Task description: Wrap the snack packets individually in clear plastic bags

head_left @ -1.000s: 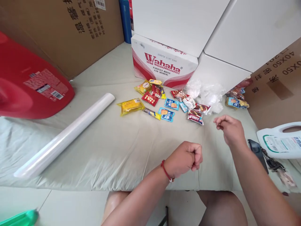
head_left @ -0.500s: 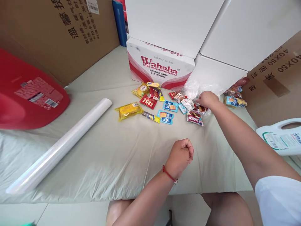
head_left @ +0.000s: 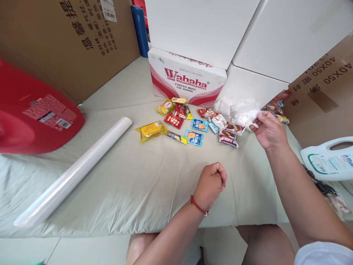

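Observation:
My right hand [head_left: 270, 129] pinches the edge of a crumpled clear plastic bag [head_left: 242, 110] behind the snack packets. Just left of it lie a brown-and-white snack packet [head_left: 235, 129] and a dark red one [head_left: 228, 139]. Curled into a loose fist, my left hand [head_left: 211, 183] rests over the cloth, wearing a red string bracelet; whether anything is inside it is hidden. Beyond it are blue biscuit packets [head_left: 194, 137], red packets [head_left: 173, 120], a yellow packet [head_left: 151, 131] and a slim yellow-and-blue one [head_left: 177, 137].
A white Wahaha water carton [head_left: 187, 79] stands behind the snacks, below large white boxes [head_left: 201, 29]. A long clear film roll [head_left: 74, 171] and a red jug [head_left: 38, 110] are at left. A white detergent bottle [head_left: 328, 160] lies at right. Cardboard boxes [head_left: 55, 55] flank both sides.
My right hand has moved right from among the snack packets and turned, drawing the plastic bag's edge with it. My left hand stays where it was.

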A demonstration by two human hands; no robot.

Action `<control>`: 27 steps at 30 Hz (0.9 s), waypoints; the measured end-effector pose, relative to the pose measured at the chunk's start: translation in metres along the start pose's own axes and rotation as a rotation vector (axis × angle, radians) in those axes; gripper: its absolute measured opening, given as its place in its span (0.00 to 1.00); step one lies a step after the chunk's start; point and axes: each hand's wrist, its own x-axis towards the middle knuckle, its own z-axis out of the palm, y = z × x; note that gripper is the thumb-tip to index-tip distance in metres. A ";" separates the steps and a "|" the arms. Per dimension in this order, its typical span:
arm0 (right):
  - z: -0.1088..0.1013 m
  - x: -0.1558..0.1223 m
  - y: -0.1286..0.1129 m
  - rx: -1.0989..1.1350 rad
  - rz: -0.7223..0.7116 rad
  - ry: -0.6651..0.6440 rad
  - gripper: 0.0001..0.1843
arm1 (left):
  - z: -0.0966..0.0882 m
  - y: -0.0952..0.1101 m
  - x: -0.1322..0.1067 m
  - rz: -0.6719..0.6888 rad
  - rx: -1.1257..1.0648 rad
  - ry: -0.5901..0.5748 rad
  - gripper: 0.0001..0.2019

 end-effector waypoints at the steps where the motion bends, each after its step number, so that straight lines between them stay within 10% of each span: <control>1: 0.001 -0.016 0.001 0.103 0.034 -0.032 0.13 | 0.000 0.001 0.000 0.023 0.043 0.028 0.05; 9: 0.023 -0.130 0.040 0.188 0.170 -0.055 0.14 | -0.001 0.005 -0.008 0.495 0.382 0.424 0.11; 22: 0.038 -0.153 0.046 0.210 0.341 -0.300 0.18 | -0.008 -0.002 0.004 0.304 0.274 0.208 0.11; 27: 0.033 -0.156 0.050 0.141 0.276 -0.300 0.17 | -0.005 -0.007 0.014 0.332 0.270 0.310 0.12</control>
